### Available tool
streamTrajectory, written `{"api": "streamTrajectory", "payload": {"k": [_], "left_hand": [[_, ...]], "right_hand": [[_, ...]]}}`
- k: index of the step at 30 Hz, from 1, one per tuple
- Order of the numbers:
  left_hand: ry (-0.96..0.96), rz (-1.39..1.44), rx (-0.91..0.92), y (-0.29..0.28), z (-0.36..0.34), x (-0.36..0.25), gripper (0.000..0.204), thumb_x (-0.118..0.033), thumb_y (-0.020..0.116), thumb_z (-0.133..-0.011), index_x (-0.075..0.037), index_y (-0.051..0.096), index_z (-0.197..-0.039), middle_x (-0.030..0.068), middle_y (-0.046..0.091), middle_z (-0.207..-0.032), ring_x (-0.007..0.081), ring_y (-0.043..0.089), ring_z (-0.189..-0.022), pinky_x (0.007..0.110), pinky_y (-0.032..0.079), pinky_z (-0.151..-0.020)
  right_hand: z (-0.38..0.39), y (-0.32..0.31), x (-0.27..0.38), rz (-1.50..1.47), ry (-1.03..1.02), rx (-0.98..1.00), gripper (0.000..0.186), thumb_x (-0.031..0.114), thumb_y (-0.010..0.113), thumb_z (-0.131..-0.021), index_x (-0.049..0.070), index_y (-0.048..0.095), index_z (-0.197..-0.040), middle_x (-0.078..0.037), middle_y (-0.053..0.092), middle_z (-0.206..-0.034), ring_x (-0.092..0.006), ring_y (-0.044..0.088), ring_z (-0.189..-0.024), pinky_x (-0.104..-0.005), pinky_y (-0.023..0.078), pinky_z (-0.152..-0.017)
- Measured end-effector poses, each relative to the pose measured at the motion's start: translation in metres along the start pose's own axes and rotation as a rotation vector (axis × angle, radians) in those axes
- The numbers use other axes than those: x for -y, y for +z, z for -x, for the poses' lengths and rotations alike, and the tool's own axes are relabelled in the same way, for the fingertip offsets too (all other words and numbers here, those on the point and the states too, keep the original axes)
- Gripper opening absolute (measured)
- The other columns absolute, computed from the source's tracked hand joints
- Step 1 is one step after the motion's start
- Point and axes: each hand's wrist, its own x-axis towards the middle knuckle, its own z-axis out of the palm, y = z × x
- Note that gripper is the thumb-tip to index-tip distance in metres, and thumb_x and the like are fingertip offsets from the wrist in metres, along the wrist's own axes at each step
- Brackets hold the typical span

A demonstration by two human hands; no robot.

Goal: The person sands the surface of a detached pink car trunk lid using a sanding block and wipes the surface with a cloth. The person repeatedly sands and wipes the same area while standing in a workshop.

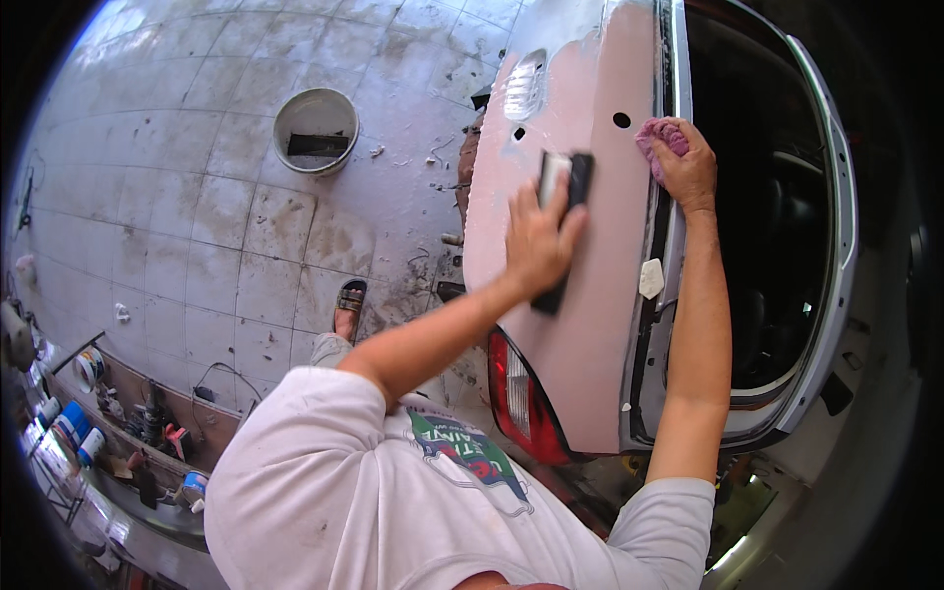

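Over a car body panel point(600, 364) coated in pinkish filler or primer, my left hand point(543, 236) presses on a long black sanding block point(580, 187) with a pale strip. Some motion blur softens the hand and the block. Fingers of my right hand point(691, 169) close around a crumpled pink cloth point(664, 143) at the panel's edge, beside the dark window opening. A round black hole point(621, 120) in the panel lies between the block and the cloth. Beyond the block, a recess point(526, 87) shows wet, whitish streaks.
A red and clear tail light point(518, 393) sits at the panel's near end. On the tiled floor point(211, 211) to the left stands a white bucket point(317, 167) with a dark piece inside. Cans and tools crowd a bench point(211, 423) at lower left. My sandalled foot point(347, 305) is beside the car.
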Motion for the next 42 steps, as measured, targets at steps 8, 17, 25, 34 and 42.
{"api": "streamTrajectory", "payload": {"k": [8,17,25,34,42], "left_hand": [[-0.076,-0.282,-0.164,0.004,-0.075,0.174,0.036,-0.033,0.055,-0.109,-0.009,0.073,-0.129,0.0212,0.059,-0.154,0.0498,0.062,-0.106,0.057,0.049,-0.101],[0.133,-0.055,-0.06,-0.017,0.126,0.003,0.068,-0.045,0.063,-0.104,-0.004,0.053,-0.158,0.0352,0.048,-0.142,0.0516,0.047,-0.131,0.055,0.039,-0.114],[-0.028,-0.507,-0.132,0.003,0.076,0.097,0.029,-0.023,0.051,-0.11,-0.008,0.072,-0.122,0.0267,0.059,-0.153,0.0475,0.058,-0.117,0.055,0.047,-0.1],[0.037,0.038,-0.108,-0.017,0.132,0.081,0.064,-0.038,0.065,-0.102,-0.006,0.055,-0.157,0.0328,0.051,-0.145,0.046,0.05,-0.134,0.047,0.038,-0.118],[-0.058,-0.069,-0.11,-0.008,0.109,0.007,0.066,-0.048,0.062,-0.104,-0.008,0.055,-0.157,0.0317,0.052,-0.145,0.0489,0.051,-0.13,0.053,0.04,-0.116]], "right_hand": [[-0.021,0.001,0.028,0.004,0.018,0.036,0.029,0.035,0.082,-0.09,0.02,0.078,-0.114,-0.008,0.08,-0.112,-0.0337,0.077,-0.102,-0.0449,0.062,-0.09],[-0.011,0.011,-0.023,0.074,-0.011,0.015,0.039,0.045,0.08,-0.089,0.023,0.078,-0.121,-0.013,0.08,-0.111,-0.0372,0.077,-0.104,-0.047,0.061,-0.09],[-0.03,0.013,-0.025,0.15,-0.038,0.041,0.05,0.053,0.074,-0.09,0.024,0.075,-0.131,-0.014,0.08,-0.117,-0.0382,0.076,-0.109,-0.0482,0.06,-0.097],[-0.025,0.016,-0.031,0.077,-0.036,0.027,0.047,0.052,0.076,-0.088,0.024,0.077,-0.126,-0.015,0.08,-0.113,-0.0391,0.076,-0.108,-0.0486,0.06,-0.095],[-0.016,0.008,-0.024,0.115,0.042,0.028,0.045,0.051,0.078,-0.086,0.025,0.077,-0.123,-0.016,0.08,-0.111,-0.0389,0.076,-0.105,-0.0489,0.06,-0.092]]}}
